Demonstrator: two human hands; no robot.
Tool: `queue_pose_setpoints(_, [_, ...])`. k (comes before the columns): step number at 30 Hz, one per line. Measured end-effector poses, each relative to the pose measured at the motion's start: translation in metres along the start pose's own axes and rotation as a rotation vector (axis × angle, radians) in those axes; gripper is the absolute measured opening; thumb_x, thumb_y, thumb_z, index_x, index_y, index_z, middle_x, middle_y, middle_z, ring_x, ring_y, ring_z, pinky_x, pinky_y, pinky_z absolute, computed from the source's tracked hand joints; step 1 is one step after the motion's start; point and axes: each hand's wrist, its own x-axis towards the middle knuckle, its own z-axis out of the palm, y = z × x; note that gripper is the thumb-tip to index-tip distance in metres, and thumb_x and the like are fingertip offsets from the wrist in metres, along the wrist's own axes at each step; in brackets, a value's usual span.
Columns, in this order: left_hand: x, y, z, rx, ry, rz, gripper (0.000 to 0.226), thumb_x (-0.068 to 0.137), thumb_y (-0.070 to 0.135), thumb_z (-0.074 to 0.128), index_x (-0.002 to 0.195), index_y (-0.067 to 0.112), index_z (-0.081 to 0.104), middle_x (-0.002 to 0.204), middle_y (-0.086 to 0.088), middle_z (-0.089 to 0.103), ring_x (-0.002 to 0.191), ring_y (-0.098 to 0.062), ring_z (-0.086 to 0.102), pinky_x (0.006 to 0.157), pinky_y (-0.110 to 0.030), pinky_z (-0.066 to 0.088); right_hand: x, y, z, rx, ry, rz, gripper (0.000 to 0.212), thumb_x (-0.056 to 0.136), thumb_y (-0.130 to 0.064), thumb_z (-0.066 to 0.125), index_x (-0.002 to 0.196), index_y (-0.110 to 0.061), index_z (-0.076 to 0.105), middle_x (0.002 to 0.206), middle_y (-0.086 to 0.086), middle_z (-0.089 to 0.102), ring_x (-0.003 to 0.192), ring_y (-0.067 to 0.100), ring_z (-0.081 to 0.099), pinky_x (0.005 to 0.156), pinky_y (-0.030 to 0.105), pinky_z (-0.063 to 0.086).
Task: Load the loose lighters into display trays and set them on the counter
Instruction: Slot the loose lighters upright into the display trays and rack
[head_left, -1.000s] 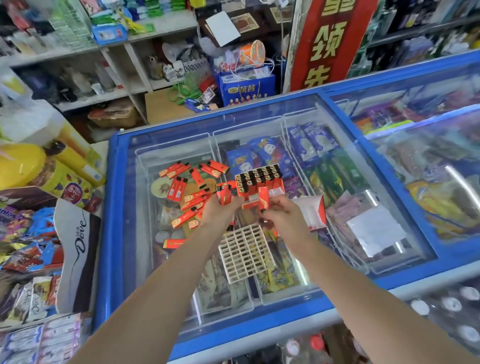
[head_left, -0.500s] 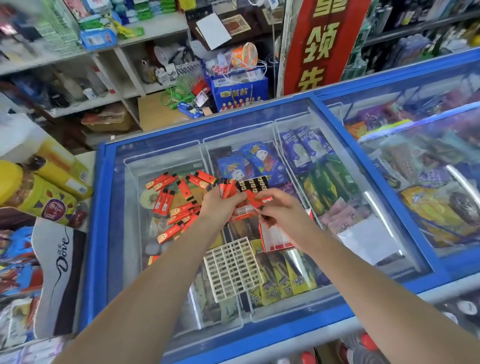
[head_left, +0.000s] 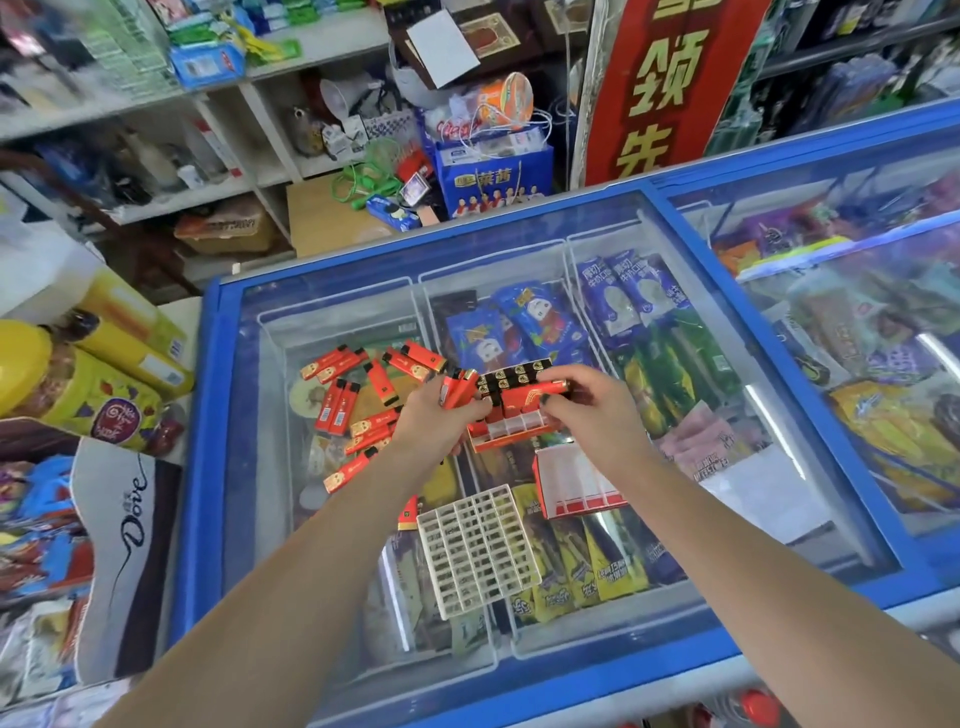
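Several loose red lighters (head_left: 363, 395) lie scattered on the glass lid of the blue freezer (head_left: 208, 467). A red display tray (head_left: 511, 431), partly filled with black-topped lighters, stands on the glass between my hands. My left hand (head_left: 441, 415) grips a few red lighters at the tray's left side. My right hand (head_left: 587, 405) pinches one red lighter, lying sideways over the tray's top. An empty red-and-white tray (head_left: 576, 486) and a white plastic grid insert (head_left: 480, 551) lie nearer to me on the glass.
Ice-cream packs show through the freezer lid. A second freezer (head_left: 857, 312) adjoins on the right. Snack boxes and a Dove display (head_left: 124, 545) crowd the left edge. Cluttered shelves (head_left: 234, 104) and a red banner (head_left: 670, 83) stand behind.
My right hand has lifted a lighter and carried it sideways over the tray's top. The left hand stays at the tray's left side with its lighters. The camera view shifted slightly.
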Motion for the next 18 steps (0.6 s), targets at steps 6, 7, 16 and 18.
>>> queue_pose_setpoints(6, [0.013,-0.010,-0.006,0.058,0.124,0.011,0.080,0.092,0.039,0.070,0.157,0.013,0.032,0.105,-0.013,0.069,0.037,0.003,0.050,0.037,-0.015,0.038,0.010,-0.007,0.009,-0.578,-0.124,-0.304,0.018,0.096,-0.004,0.060,0.111,-0.015,0.060,0.095,-0.001,0.071,0.079,0.011,0.067,0.072,0.031,0.057])
queue_pose_setpoints(7, [0.015,-0.010,-0.005,0.063,0.119,0.008,0.082,0.092,0.038,0.070,0.159,0.016,0.027,0.098,-0.009,0.068,0.038,0.002,0.050,0.037,-0.015,0.038,0.012,-0.006,0.013,-0.624,-0.148,-0.334,0.021,0.096,-0.003,0.058,0.113,-0.013,0.062,0.099,0.002,0.070,0.081,0.014,0.066,0.073,0.033,0.056])
queue_pose_setpoints(16, [0.023,-0.015,0.003,0.093,0.093,-0.013,0.078,0.090,0.032,0.072,0.155,0.017,0.032,0.101,-0.007,0.067,0.061,-0.014,0.059,0.049,-0.026,0.045,0.019,0.011,0.040,-0.882,-0.239,-0.388,0.025,0.097,-0.002,0.049,0.119,-0.009,0.060,0.116,0.004,0.057,0.089,0.033,0.064,0.072,0.048,0.054])
queue_pose_setpoints(18, [0.025,-0.015,0.003,0.086,0.083,-0.010,0.075,0.091,0.031,0.072,0.154,0.018,0.034,0.095,-0.007,0.067,0.058,-0.013,0.057,0.046,-0.025,0.044,0.017,0.016,0.042,-0.919,-0.233,-0.370,0.023,0.100,-0.005,0.046,0.120,-0.011,0.056,0.118,0.003,0.056,0.085,0.031,0.063,0.069,0.049,0.054])
